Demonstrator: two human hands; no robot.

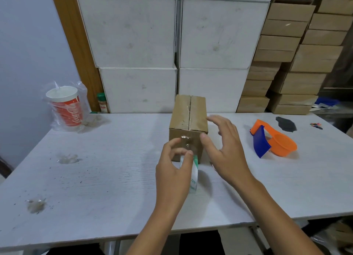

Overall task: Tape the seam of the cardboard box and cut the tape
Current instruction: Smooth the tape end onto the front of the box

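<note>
A small brown cardboard box [188,119] is standing near the middle of the white wood-grain table [114,168], its top flaps meeting in a seam that is running away from the person. Clear, glossy tape [186,140] is already lying along that seam and folding down over the near face, where it is wrinkling. The left hand [172,170] is gripping a roll of clear tape with a white and green core [193,175] just in front of the box, fingers curled round it and thumb pressing on its rim. The right hand [225,147] is hovering beside the box's right edge, fingers spread wide and holding nothing.

The taping itself is looking nearly finished; the step in hand is probably pressing down the end and parting the tape from the roll. That calls for a cutter, and the orange and blue plastic tape dispenser [271,140] is lying well to the right, untouched. A red paper cup in a plastic bag [66,105] is sitting at the far left.
</note>
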